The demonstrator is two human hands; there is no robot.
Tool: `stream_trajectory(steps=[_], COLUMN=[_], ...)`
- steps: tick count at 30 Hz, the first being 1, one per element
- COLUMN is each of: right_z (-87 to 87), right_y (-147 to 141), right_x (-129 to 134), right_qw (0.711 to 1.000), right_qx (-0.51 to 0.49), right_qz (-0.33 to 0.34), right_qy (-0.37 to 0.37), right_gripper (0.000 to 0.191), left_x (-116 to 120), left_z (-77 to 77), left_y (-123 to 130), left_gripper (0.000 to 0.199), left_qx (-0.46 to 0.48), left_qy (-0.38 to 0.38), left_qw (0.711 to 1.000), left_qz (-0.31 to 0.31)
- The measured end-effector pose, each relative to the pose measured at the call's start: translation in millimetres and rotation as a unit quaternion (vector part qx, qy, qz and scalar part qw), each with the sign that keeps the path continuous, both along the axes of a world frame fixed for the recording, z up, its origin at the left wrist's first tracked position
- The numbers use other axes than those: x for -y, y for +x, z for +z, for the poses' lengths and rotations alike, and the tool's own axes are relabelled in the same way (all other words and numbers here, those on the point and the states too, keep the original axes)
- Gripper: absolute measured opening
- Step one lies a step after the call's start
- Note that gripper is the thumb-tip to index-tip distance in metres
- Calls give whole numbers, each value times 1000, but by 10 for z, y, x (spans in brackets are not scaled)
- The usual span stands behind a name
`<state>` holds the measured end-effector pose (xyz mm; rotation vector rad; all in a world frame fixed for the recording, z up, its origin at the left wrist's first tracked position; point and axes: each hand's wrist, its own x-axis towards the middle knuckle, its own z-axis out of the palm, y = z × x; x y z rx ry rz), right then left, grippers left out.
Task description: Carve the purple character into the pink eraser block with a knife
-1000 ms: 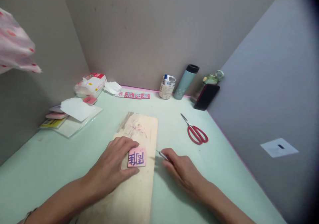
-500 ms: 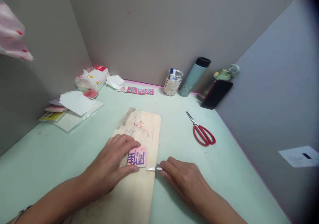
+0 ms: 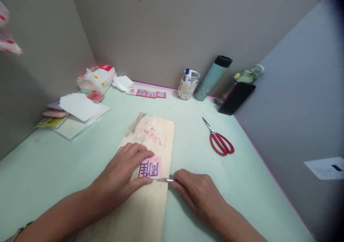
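Observation:
A pink carving block (image 3: 150,167) with a purple drawn character lies flat on the wooden board (image 3: 158,206). My left hand (image 3: 126,166) pins it, thumb along the near edge and fingers at the far edge. My right hand (image 3: 197,188) is closed around a craft knife (image 3: 169,180), most of its handle hidden in the fingers. The blade points left and lies at the block's near right edge, close to my left thumb; whether it cuts into the block I cannot tell.
Red-handled scissors (image 3: 220,141) lie right of the board. At the back are finished-looking lettered blocks (image 3: 150,93), a can (image 3: 188,85), a blue bottle (image 3: 212,79) and a leaning phone (image 3: 237,98). Papers (image 3: 79,105) and a tissue pack (image 3: 98,79) sit at the left.
My right hand has brought the knife blade left and up against the block's near edge. My left hand keeps its hold on the block. The whole view has shifted slightly.

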<state>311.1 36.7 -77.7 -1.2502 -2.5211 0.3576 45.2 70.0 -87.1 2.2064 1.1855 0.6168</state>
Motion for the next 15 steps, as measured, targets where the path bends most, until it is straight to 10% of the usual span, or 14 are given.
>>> stream_trajectory(steps=[15], right_z=[4], right_y=[14], right_x=[9], right_qw=[999], right_qx=[-18], right_qz=[-11], right_qy=[-40], right_gripper=[45], left_x=[7], left_z=[15], left_y=[0], left_gripper=[33], left_qx=[1], left_qy=[-3], left_qw=[1000], left_qz=[12])
